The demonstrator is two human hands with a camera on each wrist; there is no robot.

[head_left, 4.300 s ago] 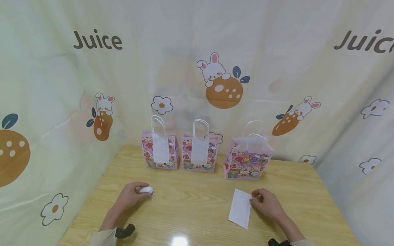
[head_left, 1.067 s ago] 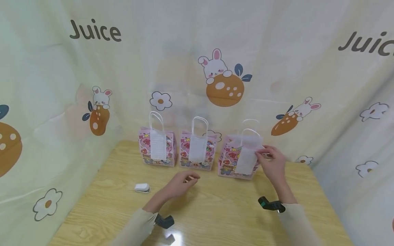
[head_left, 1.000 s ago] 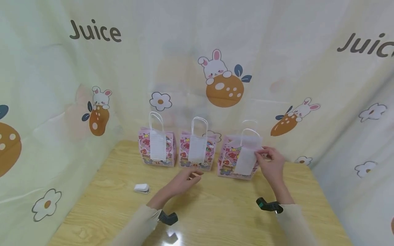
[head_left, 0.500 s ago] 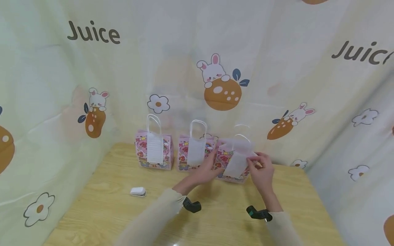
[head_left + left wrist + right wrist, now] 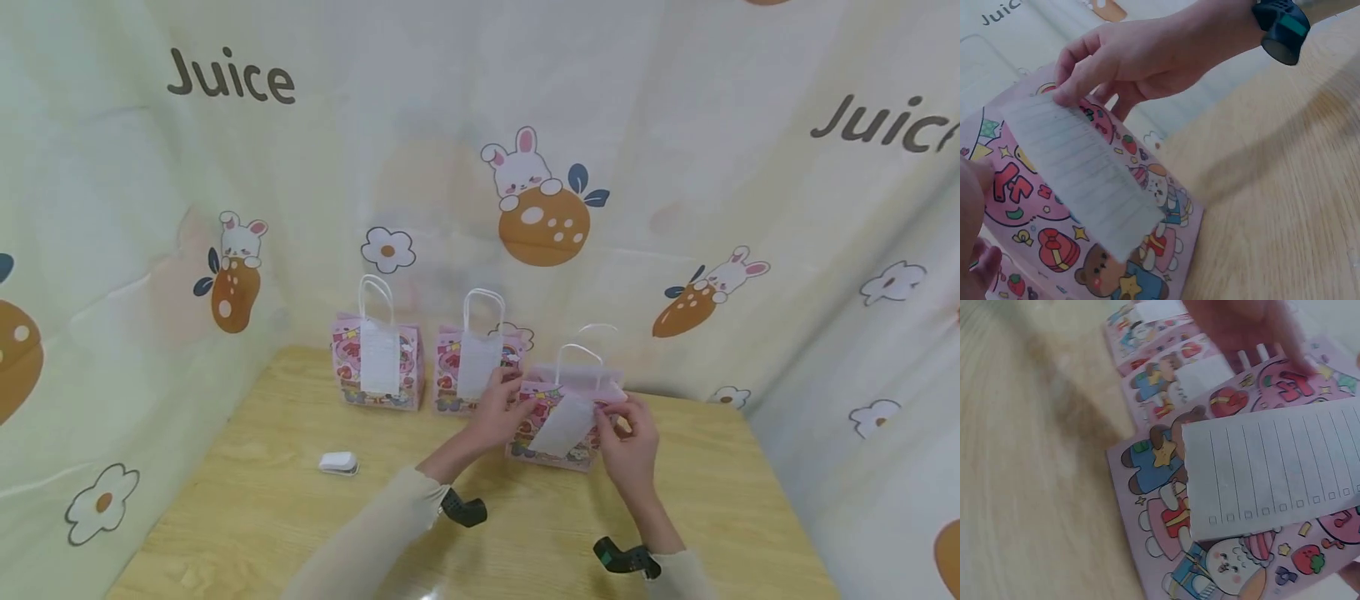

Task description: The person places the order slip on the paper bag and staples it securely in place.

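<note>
A pink cartoon-printed paper bag (image 5: 585,454) with white handles stands tilted between both hands, the rightmost of three. My left hand (image 5: 497,417) grips its left side, thumb on the front face. At the top right, my right hand (image 5: 632,437) pinches a white lined paper slip (image 5: 562,427) against the bag, fingers behind the bag's edge in the left wrist view. The slip slants across the front. In the right wrist view, a row of small checkboxes runs along one long side of the slip (image 5: 1266,469).
Two similar bags, a left bag (image 5: 412,387) and a middle bag (image 5: 447,367), stand at the table's back, each with a white slip on its front. A small white stapler (image 5: 339,462) lies on the wooden table (image 5: 262,517) at the left. A printed curtain (image 5: 435,100) hangs behind.
My left hand has let go of the stapler and come right to the bag. My right hand has lifted the slip from the table onto the bag's front. The bag has shifted nearer and tilted.
</note>
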